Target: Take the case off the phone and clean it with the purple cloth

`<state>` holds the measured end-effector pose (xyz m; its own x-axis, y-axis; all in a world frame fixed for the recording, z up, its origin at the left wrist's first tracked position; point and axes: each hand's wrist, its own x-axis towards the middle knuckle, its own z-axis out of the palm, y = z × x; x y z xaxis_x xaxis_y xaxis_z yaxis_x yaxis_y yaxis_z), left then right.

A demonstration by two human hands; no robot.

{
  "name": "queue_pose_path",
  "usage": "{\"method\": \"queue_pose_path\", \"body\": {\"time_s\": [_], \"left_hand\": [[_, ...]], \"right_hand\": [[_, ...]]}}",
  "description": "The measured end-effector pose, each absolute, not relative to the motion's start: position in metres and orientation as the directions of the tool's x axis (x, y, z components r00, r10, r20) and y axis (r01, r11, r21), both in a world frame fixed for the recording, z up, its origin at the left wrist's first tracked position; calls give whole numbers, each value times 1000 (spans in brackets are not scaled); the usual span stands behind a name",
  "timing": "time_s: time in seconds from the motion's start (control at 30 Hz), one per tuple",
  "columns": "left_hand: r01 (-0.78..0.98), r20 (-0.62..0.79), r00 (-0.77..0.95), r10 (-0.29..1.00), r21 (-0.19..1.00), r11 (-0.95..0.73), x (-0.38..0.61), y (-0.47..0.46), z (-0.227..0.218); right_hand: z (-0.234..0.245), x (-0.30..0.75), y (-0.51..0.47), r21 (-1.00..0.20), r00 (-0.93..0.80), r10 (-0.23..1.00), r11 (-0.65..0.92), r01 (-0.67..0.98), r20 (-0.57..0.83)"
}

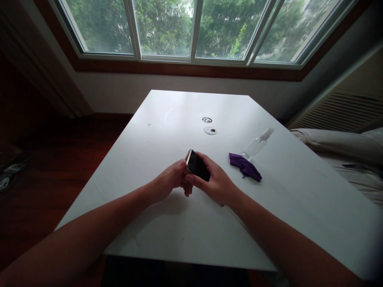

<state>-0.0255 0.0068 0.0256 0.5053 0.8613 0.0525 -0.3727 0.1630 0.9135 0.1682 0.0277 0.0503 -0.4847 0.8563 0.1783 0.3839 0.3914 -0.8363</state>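
Note:
Both my hands hold a dark phone (197,165) with a gold edge above the middle of the white table (167,119). My right hand (216,183) cups it from below and from the right, fingers wrapped round its body. My left hand (167,182) pinches its near left corner with thumb and fingertips. The phone is tilted, screen facing up. A crumpled purple cloth (245,166) lies on the table just right of my right hand. A small clear spray bottle (257,143) lies on its side behind the cloth.
A round cable hole (206,119) and its loose cover disc (210,130) sit farther back on the table. A wide window runs along the far wall. A bed with pale bedding (344,147) is at the right, dark wooden floor at the left.

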Motion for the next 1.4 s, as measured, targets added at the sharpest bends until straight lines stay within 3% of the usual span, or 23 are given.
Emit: {"method": "queue_pose_path", "body": {"time_s": [0.27, 0.5, 0.7, 0.93, 1.2, 1.4], "left_hand": [[-296, 62, 516, 855, 949, 110, -27, 5, 29], [-244, 60, 405, 912, 969, 45, -25, 6, 29], [-154, 58, 322, 945, 988, -9, -26, 7, 28], [-23, 69, 301, 951, 998, -65, -29, 7, 29], [55, 55, 268, 962, 996, -72, -29, 7, 31], [72, 72, 217, 974, 993, -90, -25, 2, 37]], "right_hand": [[61, 166, 24, -817, -466, 855, 428, 385, 228], [63, 169, 27, -888, -473, 873, 309, 339, 123], [58, 168, 28, -820, -385, 888, 407, 403, 252], [55, 173, 32, -780, -418, 868, 451, 433, 269], [51, 169, 35, -621, -423, 733, 679, 392, 533], [52, 169, 31, -548, -386, 649, 761, 348, 656]]}}
